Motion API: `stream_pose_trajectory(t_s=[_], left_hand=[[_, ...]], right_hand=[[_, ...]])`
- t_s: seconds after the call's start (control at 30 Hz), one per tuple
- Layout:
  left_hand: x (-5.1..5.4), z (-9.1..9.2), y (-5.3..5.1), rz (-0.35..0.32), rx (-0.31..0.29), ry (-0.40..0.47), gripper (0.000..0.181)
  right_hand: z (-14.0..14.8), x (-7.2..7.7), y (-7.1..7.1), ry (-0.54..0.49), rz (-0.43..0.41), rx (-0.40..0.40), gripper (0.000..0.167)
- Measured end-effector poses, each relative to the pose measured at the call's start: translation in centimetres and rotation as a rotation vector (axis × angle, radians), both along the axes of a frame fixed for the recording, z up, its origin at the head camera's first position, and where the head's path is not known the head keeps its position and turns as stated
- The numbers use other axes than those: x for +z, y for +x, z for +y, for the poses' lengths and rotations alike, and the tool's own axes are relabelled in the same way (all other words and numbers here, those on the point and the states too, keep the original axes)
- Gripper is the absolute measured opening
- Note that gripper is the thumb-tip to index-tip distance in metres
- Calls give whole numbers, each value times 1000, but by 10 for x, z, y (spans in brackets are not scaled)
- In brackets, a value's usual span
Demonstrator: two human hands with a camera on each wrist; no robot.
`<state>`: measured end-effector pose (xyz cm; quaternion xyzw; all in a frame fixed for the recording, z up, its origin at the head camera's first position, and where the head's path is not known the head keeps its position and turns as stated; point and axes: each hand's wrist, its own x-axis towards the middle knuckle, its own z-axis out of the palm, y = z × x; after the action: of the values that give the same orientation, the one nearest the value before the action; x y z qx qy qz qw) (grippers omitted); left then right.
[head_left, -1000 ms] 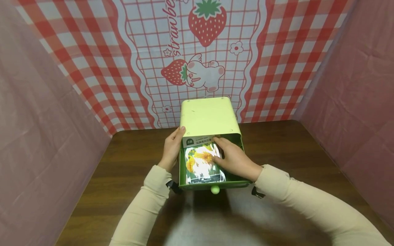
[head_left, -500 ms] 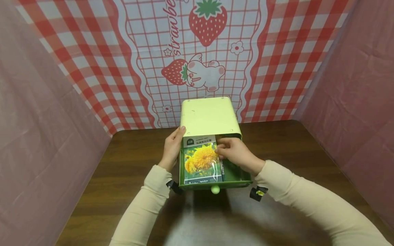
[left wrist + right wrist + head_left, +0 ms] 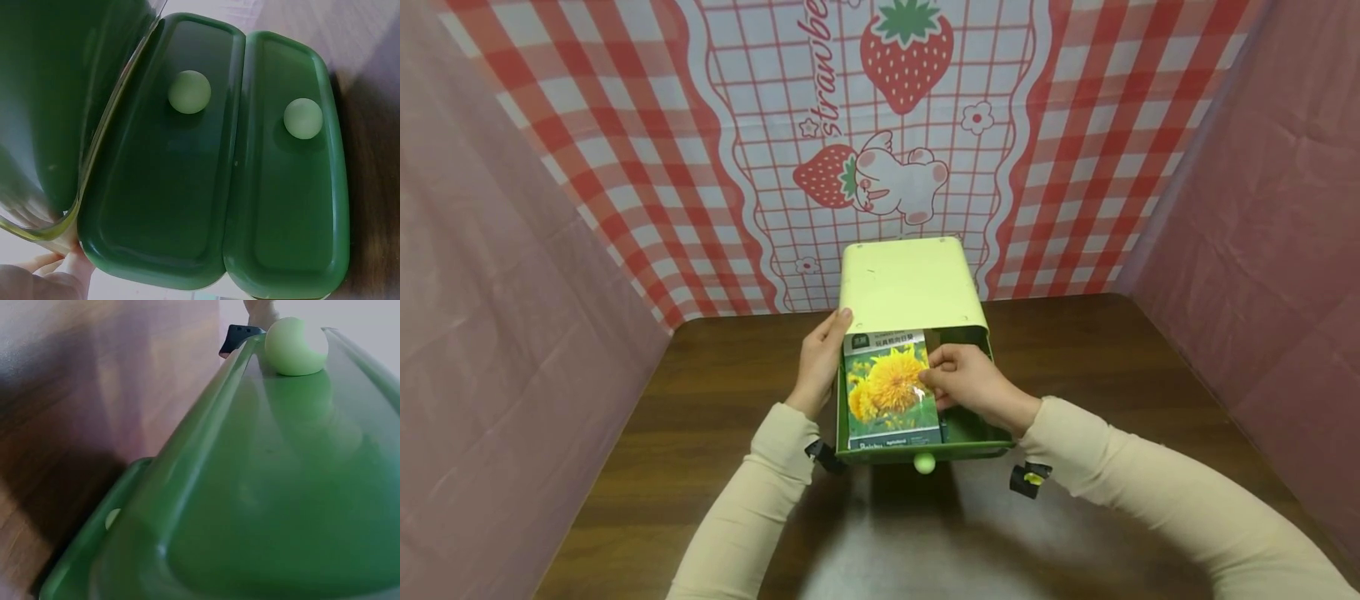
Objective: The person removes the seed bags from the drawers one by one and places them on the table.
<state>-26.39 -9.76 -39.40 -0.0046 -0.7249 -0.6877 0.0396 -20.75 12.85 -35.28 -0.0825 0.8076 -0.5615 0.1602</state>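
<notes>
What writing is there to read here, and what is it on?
"strawbe", cut off by the picture's top edge: on the strawberry-print cloth.
"玩具熊向日葵", slightly blurred: top of the seed packet.
The packet's other small lettering: too small or blurred.

BACK: red-and-white check cloth (image 3: 632, 142); wavy-edged grid panel (image 3: 745, 75) up its middle, printed with strawberries (image 3: 906, 62), flowers (image 3: 977, 117), a white animal (image 3: 906, 183) and sideways lettering (image 3: 824, 67) | SIDES: left drape (image 3: 497, 317) and right drape (image 3: 1255, 233), both pink; both creased | BELOW: dark wood table (image 3: 700, 400), rounded far corners; its far edge at the cloth | LIGHT: pale glare (image 3: 902, 550) nearer the camera
</notes>
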Motion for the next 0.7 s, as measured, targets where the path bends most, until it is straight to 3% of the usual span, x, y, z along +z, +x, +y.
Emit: stream_pose_trajectory(t_s=[0.33,0.7], left_hand=[[-1,1,0,1,-2,21,68],[3,1,2,12,-5,18,66]], right_hand=[[5,4,-1,27,62,-26,20],[12,14,-1,-14,-25,-54,25]])
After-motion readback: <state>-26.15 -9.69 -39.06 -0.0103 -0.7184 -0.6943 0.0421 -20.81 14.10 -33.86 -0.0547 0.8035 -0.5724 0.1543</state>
